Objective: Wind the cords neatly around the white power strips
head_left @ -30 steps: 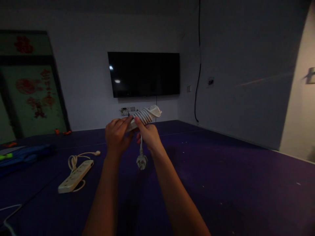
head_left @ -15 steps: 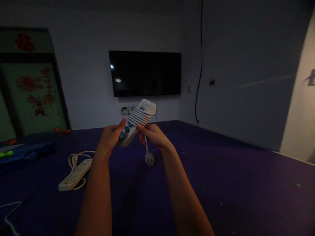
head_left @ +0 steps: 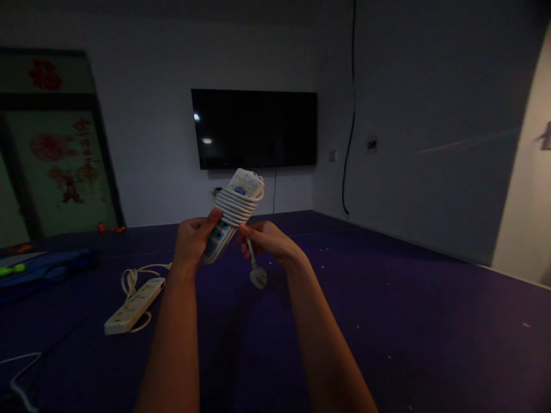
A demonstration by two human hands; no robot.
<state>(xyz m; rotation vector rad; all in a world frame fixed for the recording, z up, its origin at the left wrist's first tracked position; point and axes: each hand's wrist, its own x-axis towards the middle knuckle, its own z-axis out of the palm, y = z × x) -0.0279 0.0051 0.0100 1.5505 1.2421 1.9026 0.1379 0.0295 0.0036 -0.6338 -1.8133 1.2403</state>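
A white power strip [head_left: 219, 236] with blue sockets is held up in front of me, tilted with its top end toward the right. Its white cord [head_left: 236, 206] is wound in several turns around the upper half. My left hand [head_left: 196, 236] grips the lower socket end, thumb on the front. Near the lowest turn, my right hand [head_left: 267, 238] pinches the cord between thumb and fingers. From that hand the cord's plug [head_left: 258, 277] hangs down. The right hand's curled fingers are partly hidden.
Another white power strip [head_left: 135, 307] with a loose cord lies on the dark purple surface [head_left: 387, 321] at left. Blue cloth [head_left: 55, 267] and a white cable [head_left: 19, 384] are farther left. A television [head_left: 258, 129] hangs on the wall ahead.
The held power strip has turned to show more of its front and shifted slightly left. Its plug has swung a little left. Both hands keep their grip.
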